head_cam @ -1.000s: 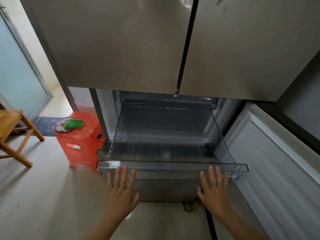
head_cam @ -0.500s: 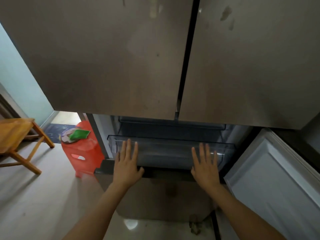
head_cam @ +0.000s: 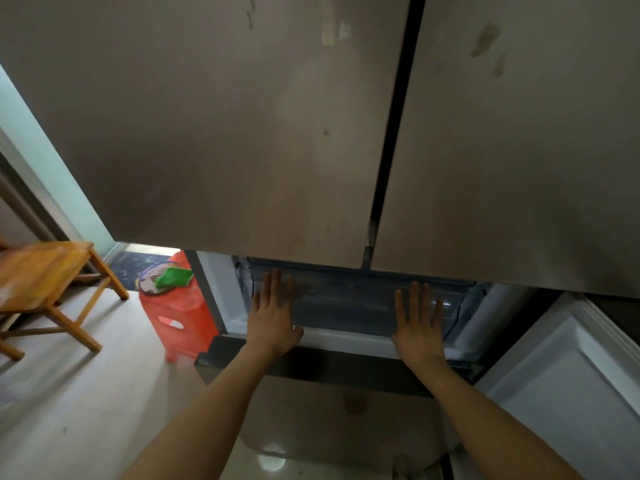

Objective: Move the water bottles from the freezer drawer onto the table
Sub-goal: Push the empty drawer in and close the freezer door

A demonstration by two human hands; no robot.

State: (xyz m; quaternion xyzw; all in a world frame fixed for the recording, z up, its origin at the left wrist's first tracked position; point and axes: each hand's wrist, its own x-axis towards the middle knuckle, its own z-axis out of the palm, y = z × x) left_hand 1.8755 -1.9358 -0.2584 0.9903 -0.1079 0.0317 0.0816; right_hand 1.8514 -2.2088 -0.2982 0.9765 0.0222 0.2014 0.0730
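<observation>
The clear plastic freezer drawer (head_cam: 349, 301) sits pushed back inside the fridge, below the two closed upper doors (head_cam: 242, 133). My left hand (head_cam: 273, 315) lies flat against the drawer's front at its left end, fingers spread. My right hand (head_cam: 419, 322) presses flat on the front at the right end, fingers also apart. Neither hand holds anything. No water bottle shows in this view, and no table top is visible.
The white freezer door (head_cam: 568, 375) stands swung open at the right. A red plastic stool (head_cam: 180, 317) with a green cloth (head_cam: 173, 277) on it stands left of the fridge. A wooden chair (head_cam: 45, 275) is at the far left on the tiled floor.
Both hands pushed the empty drawer from fully pulled out back into the fridge. My view has risen and moved closer to the fridge doors.
</observation>
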